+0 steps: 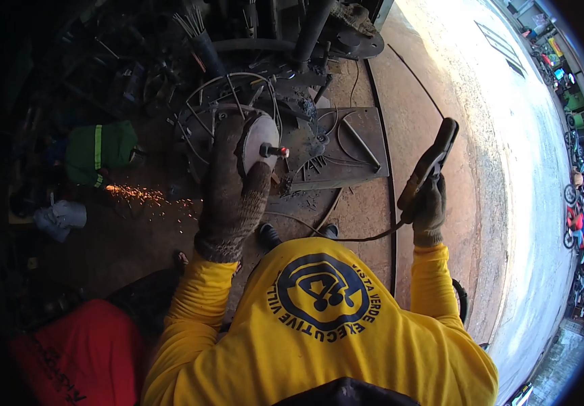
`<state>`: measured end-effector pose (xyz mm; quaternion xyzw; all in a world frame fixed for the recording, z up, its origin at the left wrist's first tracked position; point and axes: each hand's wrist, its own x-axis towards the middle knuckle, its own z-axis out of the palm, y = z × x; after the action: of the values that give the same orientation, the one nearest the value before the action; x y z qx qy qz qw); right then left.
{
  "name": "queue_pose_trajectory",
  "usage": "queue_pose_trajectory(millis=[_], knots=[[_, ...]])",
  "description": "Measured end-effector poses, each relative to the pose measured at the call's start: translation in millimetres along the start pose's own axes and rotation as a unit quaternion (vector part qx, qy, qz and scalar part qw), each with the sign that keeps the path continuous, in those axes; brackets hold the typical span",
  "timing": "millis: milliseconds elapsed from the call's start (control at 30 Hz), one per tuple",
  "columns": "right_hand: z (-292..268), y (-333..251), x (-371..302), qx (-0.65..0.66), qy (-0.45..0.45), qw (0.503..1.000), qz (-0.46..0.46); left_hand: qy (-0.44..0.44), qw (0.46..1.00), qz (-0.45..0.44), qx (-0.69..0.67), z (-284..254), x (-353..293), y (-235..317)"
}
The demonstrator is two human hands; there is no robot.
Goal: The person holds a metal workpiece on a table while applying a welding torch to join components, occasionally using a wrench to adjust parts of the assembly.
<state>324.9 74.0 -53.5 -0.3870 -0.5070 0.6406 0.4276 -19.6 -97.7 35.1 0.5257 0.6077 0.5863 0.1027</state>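
Observation:
My left hand (232, 193), in a dirty work glove, is closed on a round metal disc (255, 128), its thumb along the near edge. From the disc's face sticks a dark bolt (272, 150) with a glowing red tip. Off to the right, my gloved right hand (430, 211) grips a welding electrode holder (434, 159). A thin welding rod (415, 80) slants up and left out of its jaws. The holder's cable (366, 238) loops away to the left, low over the ground. Behind the disc stands a round frame of bent metal rods (200, 88), partly hidden by my left hand.
A metal worktable (363, 172) with a loose rod (361, 141) and scraps lies ahead. A can of rods (205, 53) stands beyond. Orange sparks (146, 196) fly near a person in green (102, 152) at left. A person in red (85, 355) is close at lower left.

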Motion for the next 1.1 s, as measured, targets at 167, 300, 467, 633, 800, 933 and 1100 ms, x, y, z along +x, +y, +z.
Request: queue_pose_trajectory(millis=[167,300,467,633,800,933,1100], knots=[[75.1,-86.8,111.5,-0.042,0.084,0.98,-0.177,0.06,0.988,-0.103,-0.101,-6.2,-27.1,-22.5],[146.0,-141.6,207.1,-0.063,0.133,0.946,-0.29,0.067,0.945,-0.206,-0.247,-15.8,-36.7,-17.9],[214.9,-156.6,287.2,-0.122,0.194,0.926,-0.3,0.045,0.981,-0.157,-0.109,-29.0,-40.1,-29.1],[251.0,-145.0,335.0,-0.153,0.214,0.923,-0.28,0.037,0.989,-0.145,-0.02,-45.2,-45.6,-28.4],[264.4,-136.2,349.6,-0.015,0.075,0.956,-0.283,0.041,0.981,-0.141,0.126,-32.5,-51.4,-27.2],[240.7,-99.7,416.7,-0.016,0.01,0.925,-0.38,0.086,0.947,-0.307,-0.046,4.2,-35.9,-16.2],[237.9,-140.8,357.2,-0.017,-0.019,0.968,-0.251,0.1,0.913,-0.363,-0.156,57.5,-7.5,0.8]])
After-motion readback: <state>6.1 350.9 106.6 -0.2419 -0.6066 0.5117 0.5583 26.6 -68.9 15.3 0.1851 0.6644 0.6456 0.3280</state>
